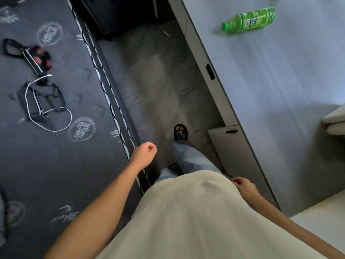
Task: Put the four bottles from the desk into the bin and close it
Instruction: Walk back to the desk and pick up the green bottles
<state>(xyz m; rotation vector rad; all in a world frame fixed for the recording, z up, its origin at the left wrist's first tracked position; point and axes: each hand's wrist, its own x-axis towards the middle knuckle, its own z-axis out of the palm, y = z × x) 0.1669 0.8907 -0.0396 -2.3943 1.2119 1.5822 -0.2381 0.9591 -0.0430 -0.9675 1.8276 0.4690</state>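
A green plastic bottle (249, 20) with a green cap lies on its side on the pale grey desk (280, 75) at the top right. My left hand (145, 153) hangs over the floor gap beside the bed, fingers curled with nothing in them. Down by my hip, close to the desk's front, my right hand (243, 187) is loosely closed and empty too. Both hands are far from the bottle. No bin and no other bottles are in view.
A dark bed cover (56, 146) with a black strapped bag (37, 86) fills the left. A narrow tiled floor strip (158, 86) runs between bed and desk, where my slippered feet stand. A drawer front (235, 146) juts slightly from the desk. A white object (334, 122) sits at the right edge.
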